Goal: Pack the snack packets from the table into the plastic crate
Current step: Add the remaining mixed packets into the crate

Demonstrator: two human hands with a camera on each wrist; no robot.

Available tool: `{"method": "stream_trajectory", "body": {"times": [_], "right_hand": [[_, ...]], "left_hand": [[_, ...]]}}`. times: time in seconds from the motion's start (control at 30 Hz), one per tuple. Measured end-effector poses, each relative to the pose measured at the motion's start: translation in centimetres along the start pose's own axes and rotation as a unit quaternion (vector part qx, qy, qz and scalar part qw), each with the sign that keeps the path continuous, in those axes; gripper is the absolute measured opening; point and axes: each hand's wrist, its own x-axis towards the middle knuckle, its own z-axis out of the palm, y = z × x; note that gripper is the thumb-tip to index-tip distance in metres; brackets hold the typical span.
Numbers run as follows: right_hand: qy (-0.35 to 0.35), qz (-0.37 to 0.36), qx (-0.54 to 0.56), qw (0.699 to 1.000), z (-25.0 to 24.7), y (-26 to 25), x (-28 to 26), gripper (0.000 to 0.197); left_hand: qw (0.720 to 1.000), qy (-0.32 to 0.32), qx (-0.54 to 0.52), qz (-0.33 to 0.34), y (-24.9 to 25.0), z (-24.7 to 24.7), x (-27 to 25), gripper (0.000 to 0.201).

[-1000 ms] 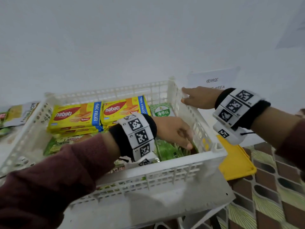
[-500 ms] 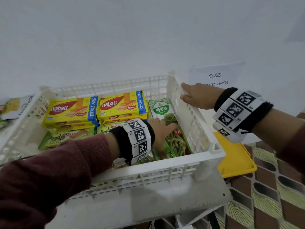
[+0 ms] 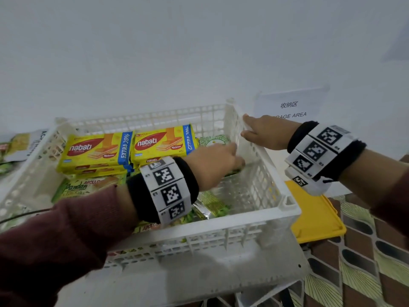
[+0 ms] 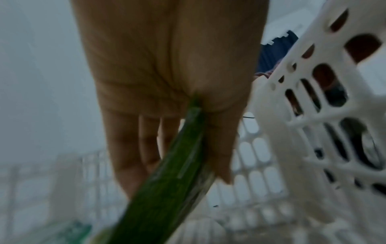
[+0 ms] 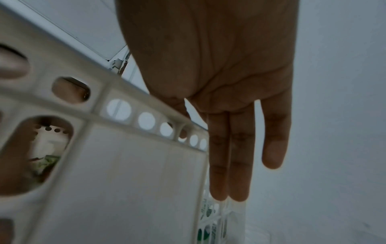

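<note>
A white plastic crate [image 3: 221, 222] holds two yellow Nabati wafer packets [image 3: 97, 151] [image 3: 163, 142] side by side, on top of green Pandan packets [image 3: 81, 187]. My left hand [image 3: 221, 160] is inside the crate by its right wall and pinches a green snack packet [image 4: 167, 189] between thumb and fingers, turned edge-on. The packet's white-green top [image 3: 213, 140] shows beyond the knuckles. My right hand [image 3: 256, 131] lies with straight fingers [image 5: 229, 156] against the outside of the crate's right wall [image 5: 125, 165], near the far corner.
More snack packets [image 3: 15, 147] lie on the table left of the crate. A yellow flat lid [image 3: 316, 218] sits to the crate's right, under my right wrist. A paper sign [image 3: 290, 109] hangs on the white wall behind. A patterned surface [image 3: 365, 251] lies at lower right.
My left hand has moved from the near end of the green packet toward the far right corner and tipped the packet on edge. My right hand has stayed on the crate wall.
</note>
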Motion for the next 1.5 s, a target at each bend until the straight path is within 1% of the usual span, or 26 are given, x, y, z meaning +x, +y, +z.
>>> {"method": "stream_trajectory", "body": {"times": [0.07,0.1,0.13,0.17,0.2,0.23,0.27,0.3,0.37,0.43,0.53,0.6,0.7,0.73,0.77,0.83,0.87,0.97,1.07,1.13,1.27,1.37,1.4,1.43,1.5], "right_hand": [[-0.004,0.001,0.0,1.0,-0.1,0.0,0.0,0.05],[-0.006,0.001,0.0,1.0,-0.1,0.0,-0.1,0.05],[-0.006,0.002,0.0,1.0,-0.1,0.0,-0.1,0.05],[-0.006,0.003,0.002,1.0,-0.1,0.0,-0.1,0.05],[-0.006,0.004,0.005,1.0,-0.1,0.0,-0.1,0.05],[-0.006,0.004,0.009,1.0,-0.1,0.0,-0.1,0.05],[-0.007,0.005,0.012,1.0,-0.1,0.0,-0.1,0.049],[-0.007,0.005,0.016,1.0,-0.2,0.0,-0.1,0.049],[-0.006,0.004,0.022,1.0,-0.2,0.0,-0.1,0.048],[-0.004,0.004,0.027,1.0,-0.2,0.0,-0.1,0.048],[-0.002,0.005,0.027,1.0,-0.1,-0.1,0.0,0.047],[0.0,0.005,0.026,1.0,-0.1,-0.1,0.0,0.047],[0.004,0.004,0.025,1.0,0.0,0.0,0.0,0.048],[0.004,0.004,0.025,1.0,0.1,0.0,0.1,0.048],[0.004,0.004,0.025,1.0,0.2,0.0,0.1,0.048],[0.003,0.002,0.023,1.0,0.2,0.0,0.2,0.047],[0.003,0.002,0.017,1.0,0.2,0.0,0.2,0.047],[0.002,0.001,0.011,1.0,0.0,-0.1,0.1,0.047],[0.0,0.004,0.008,1.0,0.0,-0.3,0.0,0.047],[-0.005,0.004,-0.002,1.0,-0.1,-0.2,0.0,0.048],[-0.03,0.0,-0.036,0.999,-0.8,-0.1,0.2,0.052],[-0.074,0.018,-0.139,0.987,-2.8,-1.1,0.0,0.06],[-0.071,0.013,-0.171,0.983,-3.7,-1.7,-0.1,0.061],[-0.052,-0.003,-0.183,0.982,-4.7,-2.6,-0.3,0.059],[0.002,-0.052,-0.156,0.986,-6.2,-4.9,-0.6,0.051]], "left_hand": [[0.991,-0.119,-0.036,0.056,0.7,1.2,0.1,0.05],[0.981,-0.168,-0.063,0.068,0.8,1.4,0.0,0.05],[0.971,-0.204,-0.104,0.063,0.7,1.4,0.0,0.051],[0.962,-0.224,-0.153,0.042,0.4,1.3,0.0,0.052],[0.955,-0.221,-0.197,0.02,0.0,1.1,0.0,0.053],[0.956,-0.203,-0.213,0.006,-0.5,1.0,0.2,0.055],[0.962,-0.184,-0.203,-0.001,-0.9,0.9,0.4,0.06],[0.969,-0.179,-0.173,-0.008,-1.3,1.2,0.7,0.067],[0.972,-0.213,-0.097,-0.033,-1.2,1.8,0.9,0.078],[0.968,-0.238,-0.065,-0.05,-0.5,2.6,1.2,0.083],[0.973,-0.212,-0.068,-0.066,0.1,3.1,1.3,0.085],[0.974,-0.189,-0.094,-0.082,-0.2,3.0,1.1,0.082],[0.965,-0.162,-0.161,-0.13,-2.0,2.1,-0.1,0.066],[0.959,-0.167,-0.176,-0.144,-2.8,1.9,-0.5,0.058],[0.954,-0.188,-0.177,-0.152,-3.4,1.8,-0.9,0.052],[0.953,-0.229,-0.134,-0.146,-3.9,1.5,-1.6,0.049],[0.957,-0.232,-0.11,-0.137,-3.9,1.4,-1.8,0.05],[0.964,-0.218,-0.096,-0.116,-3.8,1.1,-1.8,0.055],[0.967,-0.217,-0.078,-0.109,-3.8,0.9,-1.9,0.061],[0.968,-0.209,-0.077,-0.111,-4.1,0.8,-2.1,0.059],[0.971,-0.172,-0.102,-0.128,-5.1,-0.3,-3.0,0.047],[0.976,-0.11,-0.122,-0.146,-6.0,-2.1,-4.3,0.042],[0.976,-0.08,-0.131,-0.152,-6.3,-2.7,-4.8,0.042],[0.976,-0.049,-0.141,-0.156,-6.6,-3.3,-5.4,0.043],[0.973,0.015,-0.167,-0.161,-7.4,-4.1,-6.6,0.042]]}}
